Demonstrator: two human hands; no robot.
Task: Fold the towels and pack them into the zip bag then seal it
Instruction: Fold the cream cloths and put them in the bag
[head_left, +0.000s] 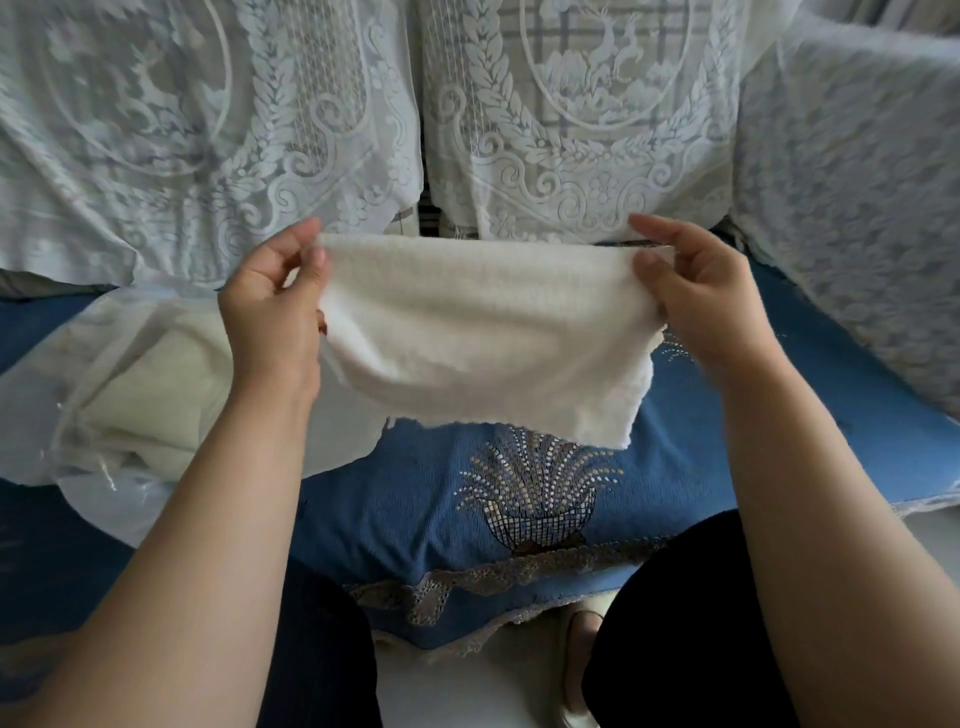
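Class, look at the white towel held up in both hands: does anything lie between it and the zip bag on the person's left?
Nothing visible does. The towel hangs pinched between the left hand and right hand, above the blue seat cover. The translucent zip bag lies beside the left forearm.

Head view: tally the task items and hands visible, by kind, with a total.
Towel held up between the hands: 1
Zip bag with pale cloth inside, lying at the left: 1
Hands: 2, left hand and right hand, each pinching a top corner
Total: 4
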